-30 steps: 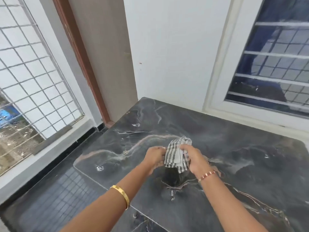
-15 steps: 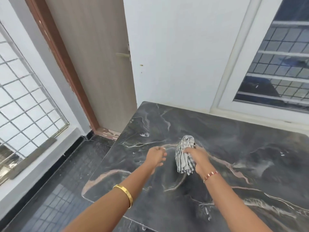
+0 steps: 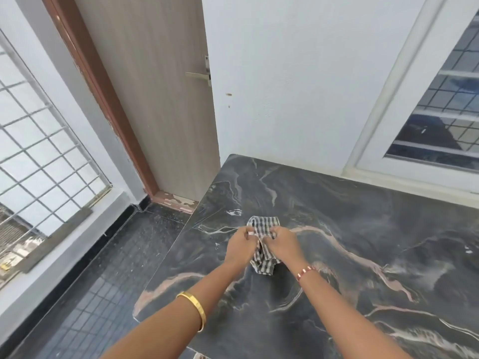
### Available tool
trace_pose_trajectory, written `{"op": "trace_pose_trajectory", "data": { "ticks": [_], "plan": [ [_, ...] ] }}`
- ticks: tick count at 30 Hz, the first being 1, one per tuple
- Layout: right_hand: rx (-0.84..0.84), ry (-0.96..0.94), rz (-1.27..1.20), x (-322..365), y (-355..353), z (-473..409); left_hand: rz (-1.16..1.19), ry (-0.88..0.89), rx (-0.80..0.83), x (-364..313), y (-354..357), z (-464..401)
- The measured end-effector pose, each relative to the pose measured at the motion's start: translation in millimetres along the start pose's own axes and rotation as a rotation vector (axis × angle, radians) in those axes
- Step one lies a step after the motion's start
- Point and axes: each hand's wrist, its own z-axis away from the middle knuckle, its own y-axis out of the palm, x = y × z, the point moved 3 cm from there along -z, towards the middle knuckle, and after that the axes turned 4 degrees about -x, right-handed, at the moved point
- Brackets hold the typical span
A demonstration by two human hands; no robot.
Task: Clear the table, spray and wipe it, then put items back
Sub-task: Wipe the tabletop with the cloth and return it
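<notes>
A small checked grey-and-white cloth (image 3: 264,222) is held over the dark marble table (image 3: 363,242), near its left side. My left hand (image 3: 239,248) pinches the cloth's left part. My right hand (image 3: 285,246) grips its right part. The two hands are close together, and the cloth's lower end (image 3: 264,265) hangs between them down to the tabletop. Nothing else lies on the visible part of the table.
A white wall stands behind the table. A wooden door (image 3: 155,99) with a metal handle (image 3: 199,75) is at the back left, and grilled windows are at the left (image 3: 39,151) and right (image 3: 445,112). Dark tiled floor (image 3: 103,268) lies left of the table.
My left hand, off the cloth half a second ago, has come back and taken hold of it. The view has shifted left, showing more door and floor.
</notes>
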Motion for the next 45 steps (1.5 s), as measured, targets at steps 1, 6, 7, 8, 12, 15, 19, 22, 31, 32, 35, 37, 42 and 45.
{"op": "trace_pose_trajectory", "data": {
  "ticks": [1,6,7,8,12,15,19,22,31,32,35,37,42,45],
  "plan": [
    [-0.021,-0.033,0.102,-0.9,4.5,-2.9,-0.009,0.009,-0.001,1.5,-5.0,-4.2],
    [-0.013,-0.205,0.42,2.4,30.7,-10.7,-0.151,0.088,0.017,14.7,-36.6,-34.6],
    [0.007,-0.203,0.423,0.8,37.2,-9.7,-0.187,0.107,0.014,21.1,-41.7,-40.4],
    [0.012,-0.194,0.429,0.1,43.7,-9.5,-0.219,0.122,0.013,28.0,-47.9,-47.7],
    [-0.078,-0.199,0.484,-5.5,57.3,-10.5,-0.399,0.221,-0.041,48.2,-68.1,-76.0],
    [-0.103,-0.197,0.505,-7.0,63.9,-14.3,-0.594,0.301,-0.074,61.6,-79.1,-100.4],
    [-0.151,-0.087,0.446,-4.2,72.8,-23.3,-0.658,0.266,-0.082,74.0,-93.3,-134.1],
    [-0.207,-0.006,0.441,-2.8,74.2,-38.6,-0.675,0.256,-0.042,79.9,-100.2,-152.9],
    [-0.305,0.094,0.488,0.2,47.3,-169.5,-0.544,0.26,0.042,89.6,-95.6,-167.8],
    [-0.32,0.103,0.497,3.2,45.9,-185.4,-0.547,0.267,0.035,90.3,-94.8,-167.9],
    [-0.346,0.1,0.52,20.9,50.7,-220.5,-0.563,0.278,0.015,93.3,-92.8,-167.2],
    [-0.32,0.061,0.538,33.0,58.7,-227.9,-0.566,0.288,0.008,94.3,-92.6,-167.5],
    [-0.231,-0.207,0.495,68.7,103.3,-171.1,-0.555,0.276,0.005,93.3,-95.4,-168.6],
    [-0.21,-0.289,0.468,73.5,126.4,-114.9,-0.482,0.245,-0.004,90.3,-98.6,-167.3]
  ]
}}
